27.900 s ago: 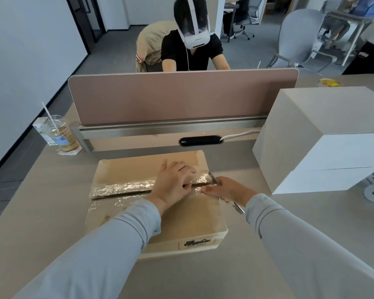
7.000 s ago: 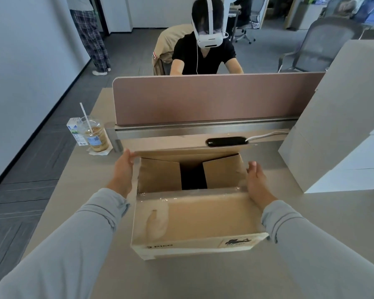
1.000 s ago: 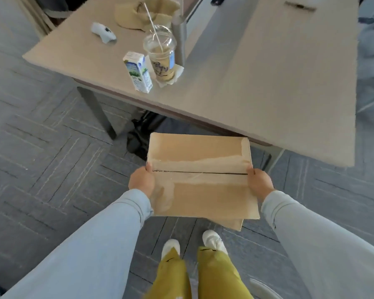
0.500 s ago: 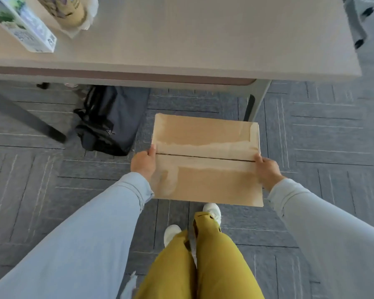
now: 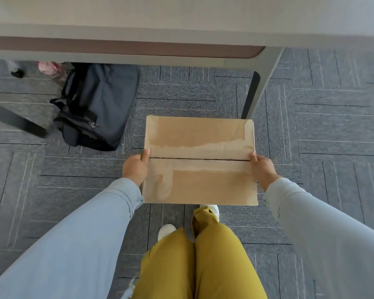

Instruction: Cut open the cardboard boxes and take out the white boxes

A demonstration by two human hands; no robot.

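Both hands hold one cardboard box [image 5: 200, 160] between them. The left hand [image 5: 135, 168] grips its left edge and the right hand [image 5: 261, 169] its right edge, each with the thumb laid on the top face and the other fingers hidden past the side. The box's top flaps are closed, and the dark seam between them runs straight from one thumb to the other. Beyond the hands is the worktop [image 5: 181, 16], with its leg [image 5: 260, 83] past the right hand. A dark backpack [image 5: 97, 106] lies on the grey carpet [image 5: 324, 126], ahead of the left hand. Nearer than the hands are yellow trousers [image 5: 203, 262] and white shoes [image 5: 166, 230].
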